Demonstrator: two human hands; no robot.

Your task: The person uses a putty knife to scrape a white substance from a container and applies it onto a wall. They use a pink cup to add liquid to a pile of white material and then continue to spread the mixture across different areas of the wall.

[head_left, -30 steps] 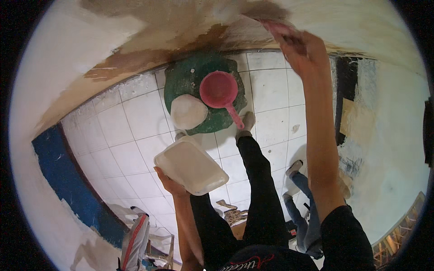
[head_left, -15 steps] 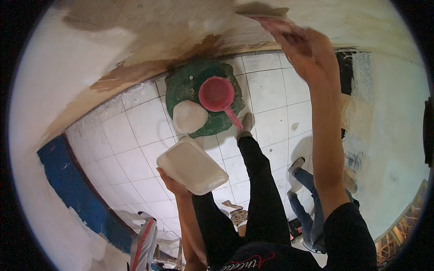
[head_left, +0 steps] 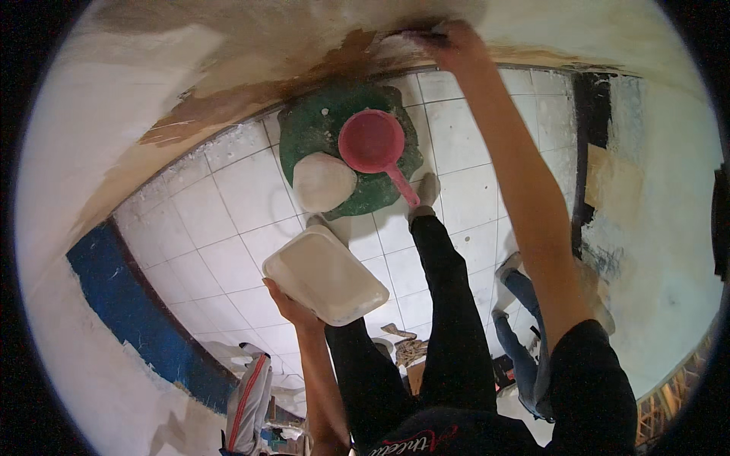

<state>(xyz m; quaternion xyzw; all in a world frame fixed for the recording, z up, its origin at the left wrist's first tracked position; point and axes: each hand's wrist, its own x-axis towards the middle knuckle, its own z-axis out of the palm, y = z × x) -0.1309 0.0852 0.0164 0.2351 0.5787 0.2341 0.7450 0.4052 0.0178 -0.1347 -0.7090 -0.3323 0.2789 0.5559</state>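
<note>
My left hand (head_left: 293, 306) grips the edge of a white rectangular tray (head_left: 327, 275), held level above the floor in front of my legs. Out ahead, my right hand (head_left: 456, 47) is closed round a putty knife (head_left: 417, 36), whose thin blade lies at the wall (head_left: 266, 45). Most of its handle is hidden by the fingers. Around the blade the wall surface is patchy, with brown and greyish damp-looking areas.
On the tiled floor (head_left: 251, 190), a green mat (head_left: 304, 125) bears a pink dipper (head_left: 371, 142) and a pale rounded lump or bag (head_left: 323, 182). People stand behind, by a striped trouser leg (head_left: 249, 403) at left and blue jeans (head_left: 525, 334) at right.
My right hand has moved lower and leftward along the wall with the putty knife. The tray in my left hand stays nearly where it was. The view has shifted slightly.
</note>
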